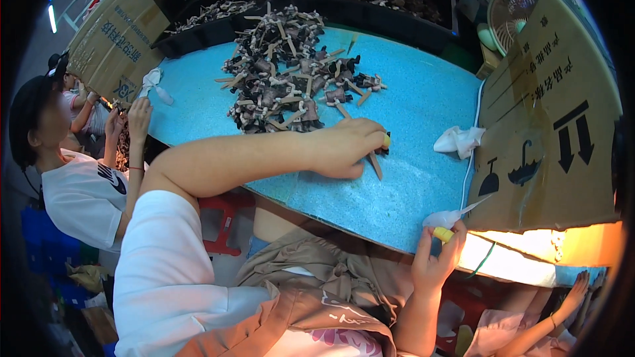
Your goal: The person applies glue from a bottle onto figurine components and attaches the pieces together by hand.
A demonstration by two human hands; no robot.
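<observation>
A heap of small painted figurines (271, 86), dark and pinkish with flat wooden sticks, lies on the blue tabletop (413, 192). My left hand (347, 149) reaches across to the heap's near right edge, a yellow wrap on one finger. Its fingers are closed on a figurine mostly hidden under them; a wooden stick (376, 166) and a dark bit show beside the fingertips. At the table's front right edge, my right hand (440, 254) grips a small whitish squeeze bottle (442, 219) whose long thin nozzle points up and right. Yellow wrap covers a finger there too.
A crumpled white cloth (458, 141) lies by the tall cardboard sheet (549, 125) on the right. Black bins (397, 6) of parts line the far side. At left sits a co-worker (73, 172), near a small bottle (165, 96). Another person's arm (562, 311) shows lower right.
</observation>
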